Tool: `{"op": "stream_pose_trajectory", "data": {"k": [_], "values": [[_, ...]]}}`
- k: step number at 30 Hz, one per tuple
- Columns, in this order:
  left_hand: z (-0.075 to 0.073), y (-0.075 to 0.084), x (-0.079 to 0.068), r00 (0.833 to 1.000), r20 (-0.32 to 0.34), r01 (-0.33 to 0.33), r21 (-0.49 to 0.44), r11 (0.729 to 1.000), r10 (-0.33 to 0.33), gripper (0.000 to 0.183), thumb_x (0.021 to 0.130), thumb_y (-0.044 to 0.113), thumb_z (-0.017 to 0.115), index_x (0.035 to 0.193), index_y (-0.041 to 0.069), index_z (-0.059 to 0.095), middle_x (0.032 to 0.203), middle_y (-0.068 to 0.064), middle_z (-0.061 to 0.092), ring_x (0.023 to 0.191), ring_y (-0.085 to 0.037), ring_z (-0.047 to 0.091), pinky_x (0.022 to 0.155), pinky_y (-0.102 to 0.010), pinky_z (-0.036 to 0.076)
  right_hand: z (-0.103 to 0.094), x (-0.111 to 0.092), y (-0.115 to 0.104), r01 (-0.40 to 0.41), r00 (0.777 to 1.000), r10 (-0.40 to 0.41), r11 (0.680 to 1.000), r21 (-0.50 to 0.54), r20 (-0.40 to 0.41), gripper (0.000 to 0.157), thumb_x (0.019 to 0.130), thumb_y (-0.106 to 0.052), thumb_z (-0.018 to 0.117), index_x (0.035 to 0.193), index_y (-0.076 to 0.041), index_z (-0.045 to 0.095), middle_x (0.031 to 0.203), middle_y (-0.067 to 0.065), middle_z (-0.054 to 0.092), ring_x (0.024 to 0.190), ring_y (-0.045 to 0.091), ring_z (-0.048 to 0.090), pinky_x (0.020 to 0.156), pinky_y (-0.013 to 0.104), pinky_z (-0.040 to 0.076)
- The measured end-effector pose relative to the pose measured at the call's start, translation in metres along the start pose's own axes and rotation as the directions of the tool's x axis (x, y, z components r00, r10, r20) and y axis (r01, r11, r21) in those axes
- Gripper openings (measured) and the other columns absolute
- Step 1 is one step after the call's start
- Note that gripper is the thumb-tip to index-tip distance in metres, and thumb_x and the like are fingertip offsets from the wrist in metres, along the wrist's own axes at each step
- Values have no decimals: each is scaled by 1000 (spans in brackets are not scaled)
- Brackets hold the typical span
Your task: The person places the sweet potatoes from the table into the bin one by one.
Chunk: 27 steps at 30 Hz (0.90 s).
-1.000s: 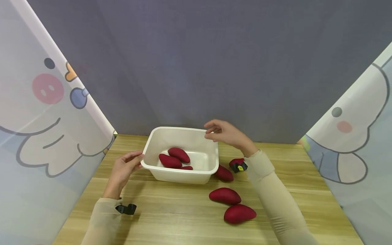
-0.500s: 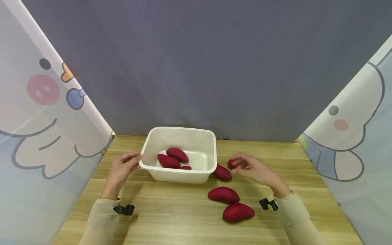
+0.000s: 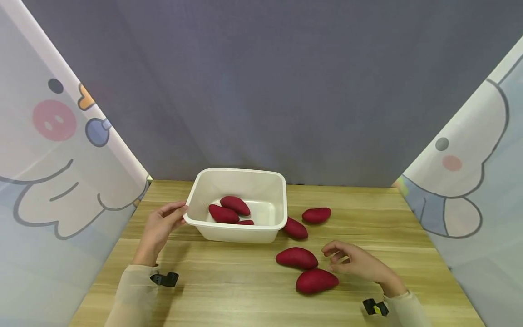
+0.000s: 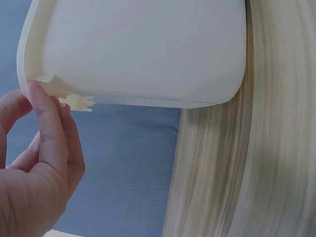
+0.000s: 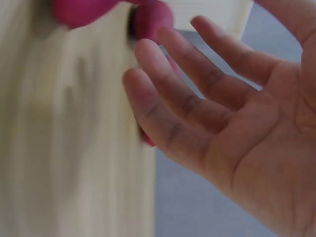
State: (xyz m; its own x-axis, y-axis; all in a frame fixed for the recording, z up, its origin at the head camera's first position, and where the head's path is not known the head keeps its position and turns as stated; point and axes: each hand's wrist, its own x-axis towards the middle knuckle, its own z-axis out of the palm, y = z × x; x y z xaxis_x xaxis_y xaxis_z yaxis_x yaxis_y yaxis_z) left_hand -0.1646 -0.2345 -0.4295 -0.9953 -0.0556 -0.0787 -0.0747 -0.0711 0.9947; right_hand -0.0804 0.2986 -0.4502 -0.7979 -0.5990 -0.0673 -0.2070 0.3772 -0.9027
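Note:
My left hand (image 3: 160, 227) pinches the left rim of a white plastic bin (image 3: 241, 234); the left wrist view shows thumb and fingers at that rim. Inside the bin lie three dark red sweet potatoes, one (image 3: 234, 205) behind another (image 3: 223, 214) and a third (image 3: 246, 222) mostly hidden by the front wall. To the right of the bin, my right hand (image 3: 357, 263) hovers with loosely bent fingers and nothing in them. Its fingertips are close to two sweet potatoes, one (image 3: 297, 258) just behind the other (image 3: 316, 281).
Two more sweet potatoes are on the wooden table (image 3: 229, 290): one (image 3: 296, 228) against the bin's right side, another (image 3: 316, 215) farther back. A grey partition (image 3: 261, 91) rises behind the table. Cartoon-printed panels (image 3: 453, 181) flank both sides.
My right hand has moved from above the bin's right rim, past the rear sweet potato, toward the front pair. My left hand stays on the bin's rim.

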Motion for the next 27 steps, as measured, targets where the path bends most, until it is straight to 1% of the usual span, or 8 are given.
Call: {"op": "stream_pose_trajectory", "data": {"k": [4,7,9,12,15,18,22,27], "values": [[0,-1,0,1000,-1,-10,7,1000,10,39,94,13,74,123,-9,63,101,1,67,88,-13,68,79,-23,59,6,-4,16,-13,998,11,1000,22,59,40,95,-10,71,129,3,56,122,22,60,101,32,61,83,31,55],[1,-1,0,1000,-7,-12,13,1000,12,46,94,13,74,127,-14,58,101,1,68,87,-10,68,79,-22,59,10,-4,27,-5,995,2,999,36,96,39,94,-11,72,128,1,57,119,16,64,101,26,63,83,30,55],[2,0,-1,1000,-15,-8,12,1000,8,48,94,13,74,128,-15,57,100,1,68,86,-10,67,79,-22,59,13,-3,31,2,994,-8,999,47,113,39,94,-11,72,129,1,57,116,13,66,101,23,64,84,30,55],[3,1,-1,1000,-20,-2,20,1000,2,49,94,13,74,130,-14,56,100,3,68,87,-10,67,79,-21,59,16,-2,35,10,993,-18,998,69,117,39,94,-10,71,128,2,57,115,12,66,101,22,65,83,30,56],[3,1,-2,1000,-21,0,23,1000,0,48,94,14,74,130,-13,56,100,3,67,88,-11,68,79,-21,59,17,-3,36,7,995,-15,997,74,103,38,94,-11,71,127,1,57,116,12,65,102,21,64,83,30,55],[2,1,-2,1000,-19,-3,23,1000,3,44,94,15,74,127,-10,60,101,3,67,88,-13,68,79,-22,59,17,-3,38,4,995,-12,996,84,96,36,95,-11,71,126,1,57,118,13,64,102,21,63,83,30,55],[1,0,-1,1000,-19,-8,22,1000,8,37,94,15,74,123,-6,64,100,3,68,89,-15,68,79,-22,59,19,-3,43,2,994,-15,993,118,108,36,95,-9,70,127,1,57,115,15,64,99,22,64,82,30,56],[0,0,-1,1000,-16,-1,22,1000,2,43,94,14,74,127,-10,60,100,3,68,90,-15,68,79,-21,59,21,-2,48,-5,993,-12,989,145,116,37,96,-9,69,128,3,56,115,16,65,98,20,63,81,29,56]]}}
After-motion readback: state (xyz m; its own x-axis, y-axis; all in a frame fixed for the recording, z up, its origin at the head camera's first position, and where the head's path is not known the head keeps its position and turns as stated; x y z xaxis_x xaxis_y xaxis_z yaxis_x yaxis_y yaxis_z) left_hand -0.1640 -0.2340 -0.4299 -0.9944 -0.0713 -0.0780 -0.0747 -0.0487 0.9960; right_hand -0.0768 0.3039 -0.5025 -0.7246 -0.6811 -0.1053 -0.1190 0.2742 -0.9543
